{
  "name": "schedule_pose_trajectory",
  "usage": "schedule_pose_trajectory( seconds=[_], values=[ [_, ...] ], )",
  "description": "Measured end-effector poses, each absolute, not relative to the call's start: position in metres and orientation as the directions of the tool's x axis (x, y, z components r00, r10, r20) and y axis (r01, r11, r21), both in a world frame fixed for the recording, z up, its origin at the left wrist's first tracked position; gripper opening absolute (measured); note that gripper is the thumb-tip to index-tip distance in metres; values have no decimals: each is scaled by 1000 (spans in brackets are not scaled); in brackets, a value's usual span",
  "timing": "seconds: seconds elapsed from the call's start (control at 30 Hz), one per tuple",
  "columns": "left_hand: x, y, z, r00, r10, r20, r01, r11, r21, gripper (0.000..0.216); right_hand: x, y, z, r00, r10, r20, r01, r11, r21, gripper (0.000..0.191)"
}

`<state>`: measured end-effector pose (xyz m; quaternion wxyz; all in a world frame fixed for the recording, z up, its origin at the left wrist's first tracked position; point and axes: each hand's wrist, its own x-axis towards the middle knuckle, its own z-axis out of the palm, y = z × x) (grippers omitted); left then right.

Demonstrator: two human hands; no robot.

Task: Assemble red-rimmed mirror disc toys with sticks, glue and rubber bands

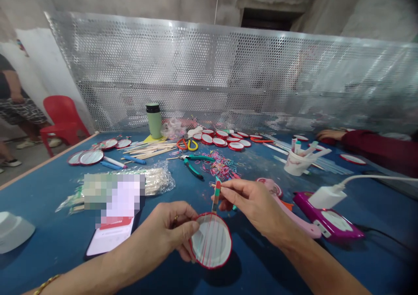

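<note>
My left hand [179,227] grips the left edge of a round, red-rimmed disc [214,242] with a pale face, thumb on top. Thin pink and red strands, like rubber bands, run across that face from top to bottom. At the disc's upper edge, my right hand [243,199] pinches a short flat stick [217,192] banded in red and green. The stick's lower end meets the rim; I cannot tell how it is joined there. Just beyond the right hand lies a loose heap of small coloured rubber bands [222,165].
Green-handled pliers [192,166], wooden sticks [152,149] and more red-rimmed discs [219,142] lie farther back. A phone [112,236] is at left; a purple power bank [329,221] and a cup of markers [295,163] are at right. Another person's sleeve [380,149] reaches in.
</note>
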<state>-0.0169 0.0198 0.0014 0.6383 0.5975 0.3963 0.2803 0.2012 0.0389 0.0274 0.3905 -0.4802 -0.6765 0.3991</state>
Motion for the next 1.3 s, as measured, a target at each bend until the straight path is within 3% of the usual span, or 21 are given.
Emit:
schedule_pose_trajectory(
  seconds=[0.73, 1.1, 1.3],
  values=[
    [-16, 20, 5, 510, 841, -182, 149, 123, 981, 32, 204, 41, 23, -242, 957, 158, 319, 233, -919, 22],
    [-17, 20, -1, 530, 833, -158, 90, 130, 987, 38, 208, 38, 26, -89, 970, 225, 316, 242, -917, 36],
    [-15, 20, -2, 524, 836, -162, 80, 141, 987, 39, 207, 40, 19, -123, 972, 202, 341, 232, -911, 31]
  ],
)
